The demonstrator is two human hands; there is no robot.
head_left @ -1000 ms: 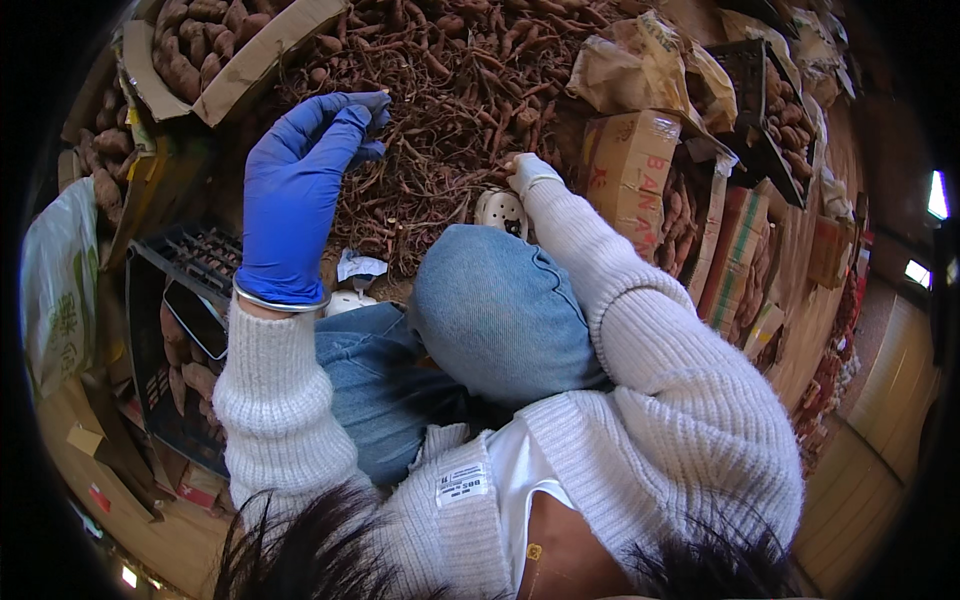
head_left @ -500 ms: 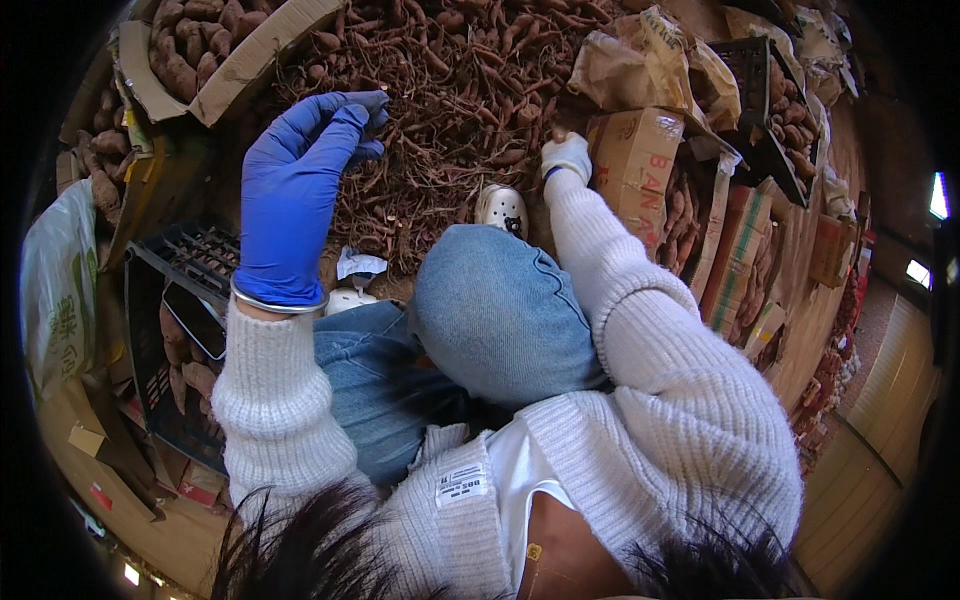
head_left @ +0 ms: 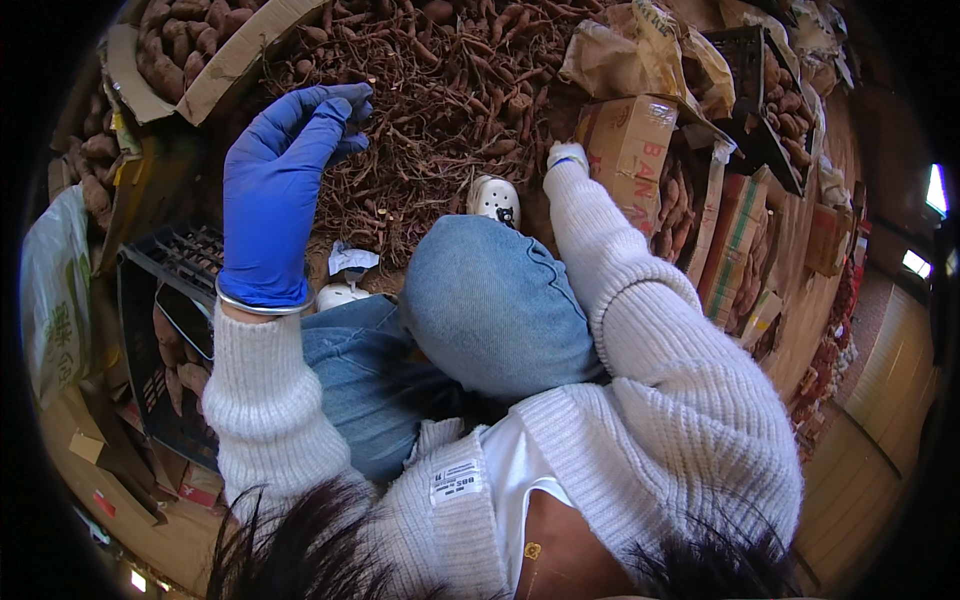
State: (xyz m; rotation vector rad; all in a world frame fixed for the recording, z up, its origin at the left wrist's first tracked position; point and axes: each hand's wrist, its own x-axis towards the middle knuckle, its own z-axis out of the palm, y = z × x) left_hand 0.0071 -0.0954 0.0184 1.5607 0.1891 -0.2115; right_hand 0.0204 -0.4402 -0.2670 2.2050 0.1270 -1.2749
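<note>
My left hand (head_left: 290, 150), in a blue glove, is curled with thumb and fingers pressed together above the left part of a heap of thin, rooty sweet potatoes (head_left: 430, 130). A small pale spot shows at its fingertips, but I cannot make out what it is. At the heap's right edge is my right hand (head_left: 566, 156), in a white glove, beside a cardboard box (head_left: 628, 150). Its fingers are hidden behind the back of the hand and the wrist, so what it holds, if anything, does not show.
A black plastic crate (head_left: 150, 370) with sweet potatoes and a phone (head_left: 185, 318) stands at my left. Cut-open cardboard (head_left: 240, 60) holds larger sweet potatoes at the upper left. Another black crate (head_left: 740, 90) sits at the upper right. My white shoe (head_left: 495, 200) borders the heap.
My left hand has shifted slightly left and up, still curled. My right hand has dropped toward me and its fingers have turned out of sight. The whole view has shifted a little.
</note>
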